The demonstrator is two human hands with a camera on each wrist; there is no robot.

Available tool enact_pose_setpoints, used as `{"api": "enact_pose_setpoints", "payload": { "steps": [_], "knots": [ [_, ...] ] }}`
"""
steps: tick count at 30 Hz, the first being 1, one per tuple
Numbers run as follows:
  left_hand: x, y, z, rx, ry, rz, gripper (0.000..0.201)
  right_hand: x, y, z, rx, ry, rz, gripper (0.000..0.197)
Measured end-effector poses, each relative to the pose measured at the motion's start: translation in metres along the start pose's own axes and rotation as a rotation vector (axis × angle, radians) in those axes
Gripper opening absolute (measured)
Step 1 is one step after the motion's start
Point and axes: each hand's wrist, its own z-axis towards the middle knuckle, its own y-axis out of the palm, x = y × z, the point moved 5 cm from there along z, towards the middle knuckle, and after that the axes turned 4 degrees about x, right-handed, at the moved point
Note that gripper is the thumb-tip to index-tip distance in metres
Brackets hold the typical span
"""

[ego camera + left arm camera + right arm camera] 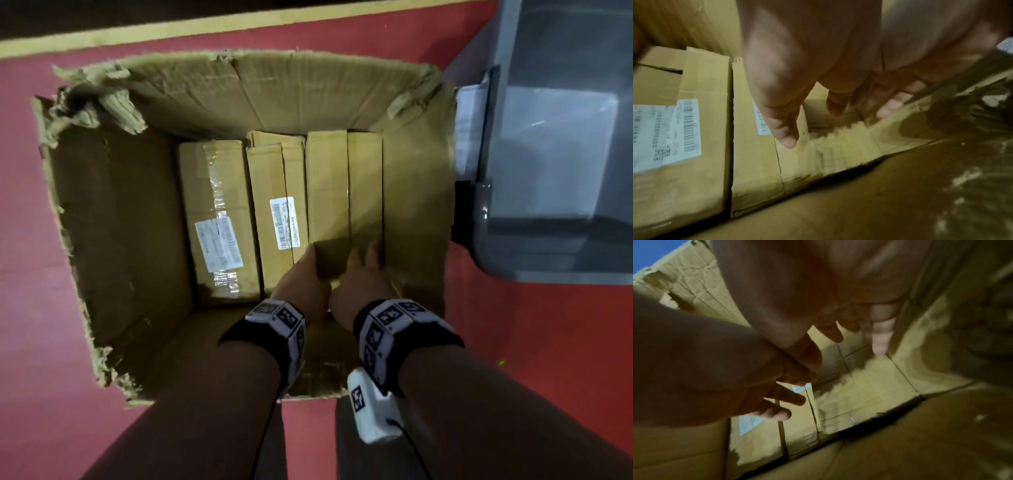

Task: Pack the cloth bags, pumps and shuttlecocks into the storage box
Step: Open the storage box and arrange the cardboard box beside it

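Note:
A big torn cardboard box (120,222) stands open on the red floor. Several long closed brown cartons lie side by side in it; two carry white labels (219,240) (286,222). Both my hands reach down into the box over the near end of the third carton (327,185). My left hand (308,263) is at its left edge, my right hand (364,260) at its right edge by the fourth carton (364,181). In the wrist views the left fingers (787,139) and right fingers (880,344) hang straight above the cartons and grip nothing. No loose bags, pumps or shuttlecocks show.
A grey translucent storage box (486,205) stands on the floor right of the cardboard box, touching its right wall. The left part of the cardboard box floor (130,240) is bare. A yellow line (205,27) crosses the floor beyond.

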Motion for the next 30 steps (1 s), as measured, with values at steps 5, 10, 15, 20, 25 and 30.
{"api": "enact_pose_setpoints", "payload": {
  "steps": [5, 10, 15, 20, 25, 30],
  "knots": [
    [0.009, -0.004, -0.013, -0.006, 0.037, 0.067, 0.06, 0.012, -0.003, -0.017, -0.054, -0.047, 0.13, 0.073],
    [0.041, -0.003, -0.006, -0.111, 0.139, 0.117, 0.071, 0.018, -0.014, -0.039, -0.106, -0.161, 0.288, 0.06],
    [0.052, 0.027, 0.03, -0.189, 0.12, 0.388, 0.072, 0.032, -0.008, -0.023, -0.046, -0.136, 0.391, 0.06],
    [0.039, 0.035, 0.055, -0.289, 0.205, 0.594, 0.057, 0.016, 0.007, 0.017, -0.157, -0.055, 0.283, 0.082],
    [0.041, -0.001, 0.045, 0.118, 0.236, 0.664, 0.039, 0.028, 0.019, 0.016, -0.291, 0.009, 0.363, 0.069],
    [0.023, 0.017, 0.043, -0.275, 0.16, 0.74, 0.034, 0.032, 0.007, 0.023, -0.349, -0.041, 0.347, 0.044]
  ]
}}
